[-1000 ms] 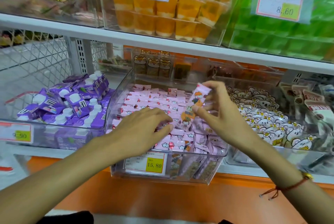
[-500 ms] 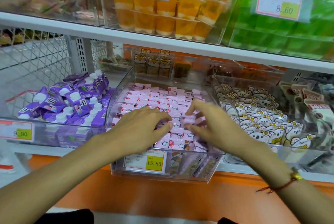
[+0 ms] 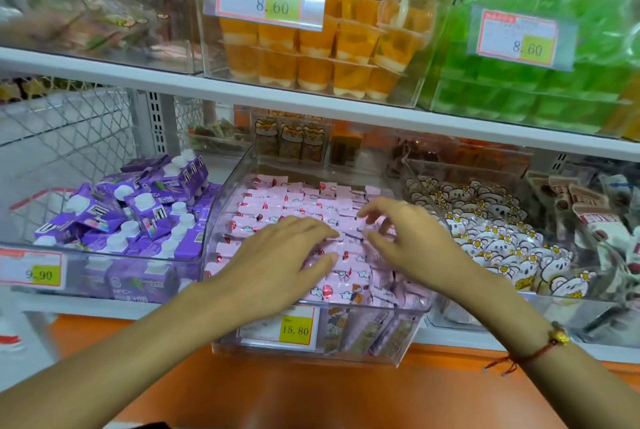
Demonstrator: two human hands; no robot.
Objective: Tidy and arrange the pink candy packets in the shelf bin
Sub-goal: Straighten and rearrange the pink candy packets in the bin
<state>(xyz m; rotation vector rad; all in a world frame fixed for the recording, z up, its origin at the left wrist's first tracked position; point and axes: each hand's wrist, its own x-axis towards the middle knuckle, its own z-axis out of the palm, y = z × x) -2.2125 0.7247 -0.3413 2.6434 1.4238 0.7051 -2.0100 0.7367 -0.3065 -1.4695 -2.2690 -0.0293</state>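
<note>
The left hand [image 3: 277, 255] lies flat, fingers straight, on the pink candy packets [image 3: 298, 201] inside the clear bin [image 3: 408, 335]. Beside it the right hand [image 3: 412, 245] hovers, fingers loosely spread, fingertips [image 3: 369, 214] brushing packets.

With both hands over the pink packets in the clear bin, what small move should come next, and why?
Probably the right hand should press the packets under its fingertips flat. The left hand lies flat on the pink packets; the far rows look neat, while those near the bin's front wall lie jumbled.
</note>
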